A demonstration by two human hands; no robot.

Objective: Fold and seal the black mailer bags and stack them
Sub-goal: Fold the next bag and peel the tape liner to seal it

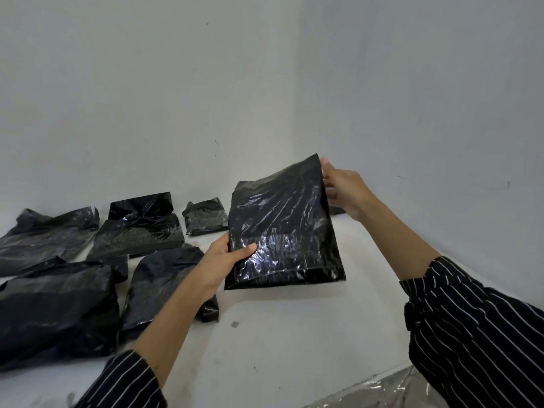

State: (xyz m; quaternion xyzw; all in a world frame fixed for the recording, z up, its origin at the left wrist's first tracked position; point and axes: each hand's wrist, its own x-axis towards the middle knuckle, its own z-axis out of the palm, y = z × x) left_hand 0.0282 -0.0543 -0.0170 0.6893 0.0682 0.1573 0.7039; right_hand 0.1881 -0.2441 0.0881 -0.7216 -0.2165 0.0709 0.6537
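— Fingers gripping what?
— Over the white tabletop, right of the loose black bags along its left edge: one black mailer bag, tilted, left hand pinching its left edge, right hand its top corner.

Soft, even and rather dim light fills the frame. The pale wall greys toward the upper corners. White glare streaks the glossy mailer bag, strongest at its lower centre. Shadows on the desk are faint and soft-edged. The other bags at the left look smeared and low in detail. Wide-angle distortion stretches the striped sleeves along the bottom edge.
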